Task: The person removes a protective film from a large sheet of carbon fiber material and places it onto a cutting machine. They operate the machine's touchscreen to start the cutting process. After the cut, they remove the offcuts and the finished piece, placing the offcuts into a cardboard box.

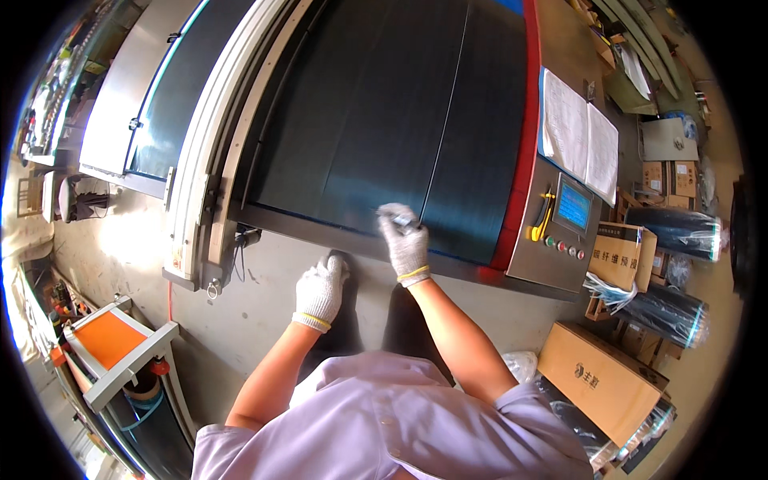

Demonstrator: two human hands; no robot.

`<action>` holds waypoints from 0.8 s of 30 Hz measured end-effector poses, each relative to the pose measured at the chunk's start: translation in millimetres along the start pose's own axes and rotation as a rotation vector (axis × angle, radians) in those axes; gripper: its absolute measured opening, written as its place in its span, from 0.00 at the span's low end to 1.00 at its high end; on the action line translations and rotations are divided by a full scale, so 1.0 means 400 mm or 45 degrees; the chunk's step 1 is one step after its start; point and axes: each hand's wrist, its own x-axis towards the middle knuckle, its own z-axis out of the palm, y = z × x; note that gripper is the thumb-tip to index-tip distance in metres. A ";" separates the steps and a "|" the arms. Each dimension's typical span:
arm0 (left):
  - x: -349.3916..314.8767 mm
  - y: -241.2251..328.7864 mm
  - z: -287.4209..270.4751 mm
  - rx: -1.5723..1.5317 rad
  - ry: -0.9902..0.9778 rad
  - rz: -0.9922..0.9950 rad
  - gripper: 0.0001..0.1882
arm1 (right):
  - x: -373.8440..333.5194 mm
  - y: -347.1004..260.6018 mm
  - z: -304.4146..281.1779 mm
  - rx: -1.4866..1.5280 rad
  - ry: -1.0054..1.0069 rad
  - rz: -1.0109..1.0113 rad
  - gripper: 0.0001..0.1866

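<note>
My right hand, in a white knit glove with a yellow cuff, is raised over the near edge of a wide black machine bed. Its fingers are closed round a small dark-grey, shiny piece whose kind I cannot make out. Lower and to the left, my left hand, gloved the same way, hangs in front of the machine's front edge. Its fingers point forward, loosely bent, and nothing shows in them. A thin pale line runs lengthwise along the black bed.
A pale metal beam crosses the bed's left side. On the right stand a control panel, yellow-handled scissors and an open notebook. Cardboard boxes and wrapped black rolls lie farther right; a roll stand is lower left.
</note>
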 end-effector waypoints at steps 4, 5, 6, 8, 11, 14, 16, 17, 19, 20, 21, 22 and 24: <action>0.060 -0.041 -0.003 0.219 -0.063 0.141 0.10 | -0.037 0.012 0.034 -0.287 -0.004 -0.211 0.07; 0.070 -0.045 -0.004 0.224 -0.072 0.134 0.09 | -0.037 0.021 0.038 -0.372 0.002 -0.256 0.07; 0.078 -0.047 -0.004 0.228 -0.082 0.128 0.09 | -0.037 0.029 0.040 -0.459 0.007 -0.302 0.07; 0.086 -0.060 0.005 0.254 -0.086 0.136 0.09 | -0.037 0.038 0.046 -0.472 0.037 -0.304 0.07; 0.090 -0.071 0.015 0.266 -0.096 0.133 0.09 | -0.033 0.029 0.047 -0.379 0.080 -0.183 0.07; 0.092 -0.067 0.004 0.276 -0.126 0.138 0.08 | -0.024 0.032 0.054 -0.348 0.100 -0.213 0.06; 0.091 -0.072 0.005 0.290 -0.129 0.149 0.09 | -0.025 0.030 0.055 -0.337 0.078 -0.208 0.05; 0.092 -0.077 0.010 0.293 -0.122 0.155 0.09 | -0.025 0.022 0.053 -0.314 0.053 -0.161 0.05; 0.092 -0.087 0.015 0.293 -0.102 0.178 0.10 | -0.025 0.018 0.052 -0.302 0.038 -0.119 0.04; 0.093 -0.088 0.017 0.288 -0.085 0.197 0.11 | -0.021 0.021 0.048 -0.316 0.049 -0.127 0.04; 0.094 -0.089 0.019 0.284 -0.069 0.218 0.12 | -0.018 0.024 0.042 -0.328 0.061 -0.134 0.04; 0.093 -0.088 0.019 0.295 -0.081 0.222 0.12 | -0.020 0.026 0.032 -0.324 0.047 -0.086 0.04; 0.104 -0.077 0.008 0.320 -0.091 0.245 0.13 | -0.021 0.026 -0.005 -0.312 0.031 -0.003 0.03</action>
